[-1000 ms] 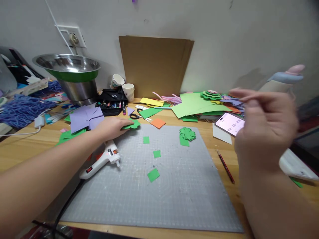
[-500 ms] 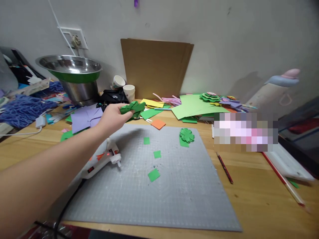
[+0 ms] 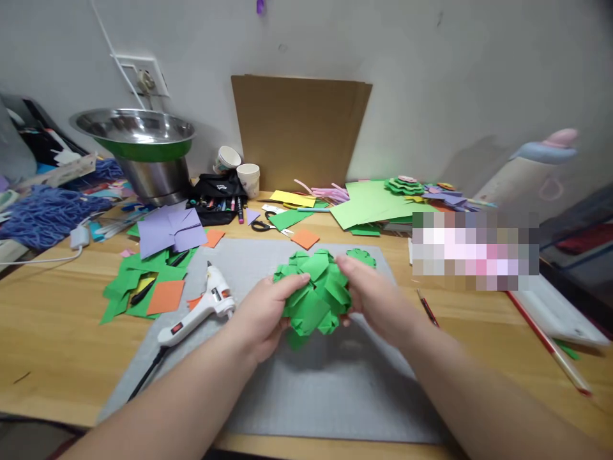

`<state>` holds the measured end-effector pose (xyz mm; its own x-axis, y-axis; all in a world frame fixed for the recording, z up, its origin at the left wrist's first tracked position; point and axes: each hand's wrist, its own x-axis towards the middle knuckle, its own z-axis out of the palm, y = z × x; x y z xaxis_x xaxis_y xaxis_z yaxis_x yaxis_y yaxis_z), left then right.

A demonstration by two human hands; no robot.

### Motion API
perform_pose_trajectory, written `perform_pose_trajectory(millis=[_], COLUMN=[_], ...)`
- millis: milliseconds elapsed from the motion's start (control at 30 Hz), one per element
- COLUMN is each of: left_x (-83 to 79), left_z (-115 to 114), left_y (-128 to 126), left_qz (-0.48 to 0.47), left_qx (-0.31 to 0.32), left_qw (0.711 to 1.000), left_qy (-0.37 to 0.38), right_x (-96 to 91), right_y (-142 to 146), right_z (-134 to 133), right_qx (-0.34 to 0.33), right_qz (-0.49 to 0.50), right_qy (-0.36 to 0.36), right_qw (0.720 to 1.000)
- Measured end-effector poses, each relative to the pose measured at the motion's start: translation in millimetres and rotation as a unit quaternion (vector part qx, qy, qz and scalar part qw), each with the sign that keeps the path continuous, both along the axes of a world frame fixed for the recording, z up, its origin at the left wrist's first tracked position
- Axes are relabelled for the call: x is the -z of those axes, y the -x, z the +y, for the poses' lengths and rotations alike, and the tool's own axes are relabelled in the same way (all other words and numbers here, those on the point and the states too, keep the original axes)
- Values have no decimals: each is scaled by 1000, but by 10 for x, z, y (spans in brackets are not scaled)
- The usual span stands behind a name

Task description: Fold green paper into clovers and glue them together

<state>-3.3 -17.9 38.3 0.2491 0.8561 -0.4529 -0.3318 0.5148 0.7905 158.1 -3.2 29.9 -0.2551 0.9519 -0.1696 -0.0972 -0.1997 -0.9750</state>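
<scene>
A layered green paper flower (image 3: 316, 297) is held up over the grey cutting mat (image 3: 335, 409). My left hand (image 3: 268, 313) grips its left side, thumb on top and fingers underneath. On the other side, my right hand (image 3: 371, 294) pinches the right edge, slightly blurred. Behind my right hand lies a smaller green paper flower (image 3: 361, 257), partly covered. A white hot glue gun (image 3: 204, 310) rests on the mat left of my left hand, nozzle pointing away. The small green squares on the mat are mostly hidden by the flower and hands.
Green and orange paper scraps (image 3: 165, 297) and purple paper (image 3: 170, 229) lie at the left. Scissors (image 3: 263, 225), a black pencil case (image 3: 218, 198) and paper cups (image 3: 248, 180) stand behind. A pencil (image 3: 428, 306) lies right; a steel basin (image 3: 134, 128) is back left.
My left hand has brought the green paper flower from the back left to the middle, nearer me. My right hand has come into view and taken hold of its right side.
</scene>
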Motion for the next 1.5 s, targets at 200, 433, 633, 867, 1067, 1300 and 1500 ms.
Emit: perform_pose_trajectory(millis=[200, 433, 633, 867, 1067, 1300, 1500], left_x=[208, 249, 371, 323, 217, 257, 214], left_z=[60, 60, 63, 68, 74, 68, 112], left_y=[22, -5, -65, -41, -46, 41, 34], left_qz=[-18, 13, 78, 61, 4, 17, 41], left_qx=[6, -1, -57, -37, -20, 30, -30], left_qw=[999, 997, 983, 986, 992, 998, 994], left_qy=[-32, -75, -153, -151, -122, -52, -93], right_x=[233, 327, 342, 349, 293, 324, 289], right_y=[152, 128, 132, 122, 105, 112, 78], right_z=[-183, -142, -144, -132, -115, -104, -80], right_qx=[-1, 16, -1, 13, 65, 65, 98], right_qz=[98, 79, 85, 95, 112, 97, 83], right_qy=[82, 58, 45, 29, 12, 38, 28], right_qw=[992, 995, 995, 995, 991, 992, 991])
